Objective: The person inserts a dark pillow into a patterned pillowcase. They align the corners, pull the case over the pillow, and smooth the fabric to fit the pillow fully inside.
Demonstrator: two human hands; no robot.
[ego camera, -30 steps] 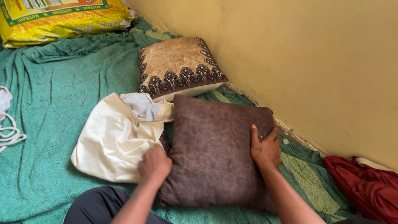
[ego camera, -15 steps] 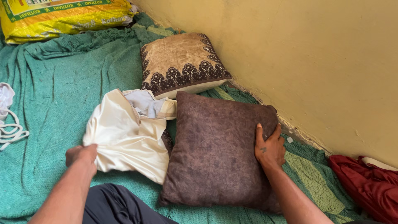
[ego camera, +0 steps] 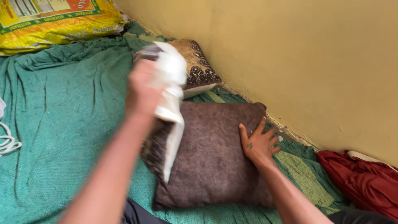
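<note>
While the left hand (ego camera: 143, 89) grips a bunched cream cloth cover (ego camera: 172, 89), lifted and blurred, the right hand (ego camera: 259, 143) lies flat with fingers spread on the square, fuzzy brown cushion (ego camera: 211, 161), which rests on the nubbly green blanket (ego camera: 62, 124).

Green blanket (ego camera: 62, 124) covers the floor under me, rumpled toward its far edge | yellow printed sack (ego camera: 54, 20) lies at the far left corner | tan patterned cushion (ego camera: 199, 68) sits against the yellow wall (ego camera: 311, 54) | red cloth (ego camera: 360, 182) bunched at the right edge | white cord (ego camera: 6, 141) at the left edge
</note>
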